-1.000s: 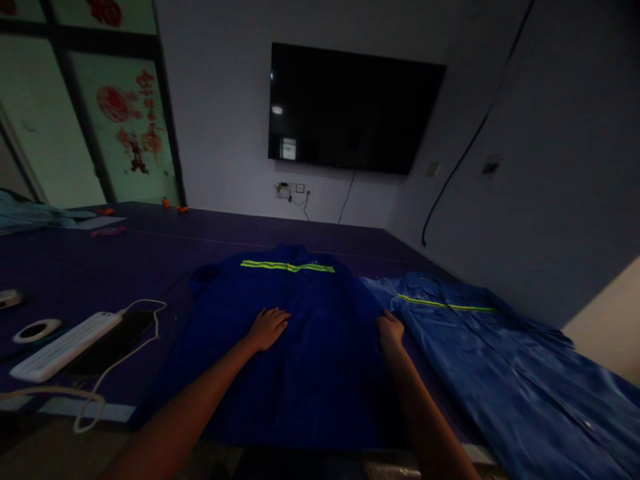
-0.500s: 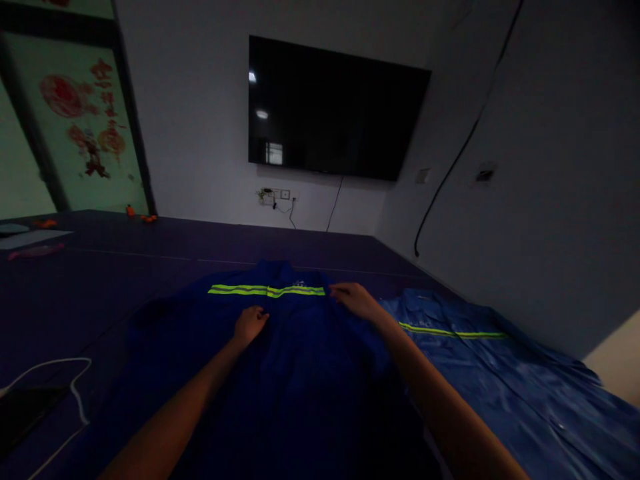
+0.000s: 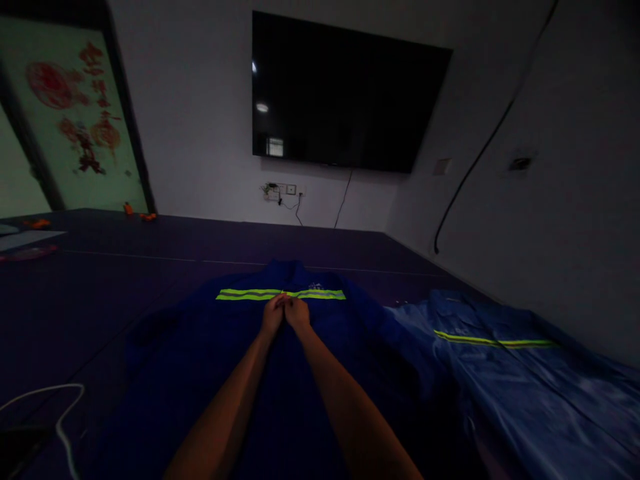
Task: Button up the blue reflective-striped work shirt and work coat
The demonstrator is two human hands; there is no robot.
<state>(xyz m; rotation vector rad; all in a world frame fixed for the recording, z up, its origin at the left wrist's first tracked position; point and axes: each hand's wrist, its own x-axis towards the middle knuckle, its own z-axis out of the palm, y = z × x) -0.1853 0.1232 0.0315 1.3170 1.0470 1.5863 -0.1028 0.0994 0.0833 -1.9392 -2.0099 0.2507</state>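
A dark blue work jacket lies spread out in front of me, collar pointing away, with a yellow-green reflective stripe across its chest. My left hand and my right hand meet at the middle of its front, just at the stripe. Both hands are closed, fingertips pinched together on the cloth of the front opening. The exact bit between the fingers is hidden by the hands. White lettering shows above the stripe on the right side of the chest.
A lighter blue jacket with a thin stripe lies to the right. On the purple floor at left are a white cable and a dark flat device. Small orange objects sit far back. A television hangs on the wall.
My right hand has moved left from the stripe's right end, and my left hand has moved up and right. They now meet at the jacket's middle. The view has turned slightly.
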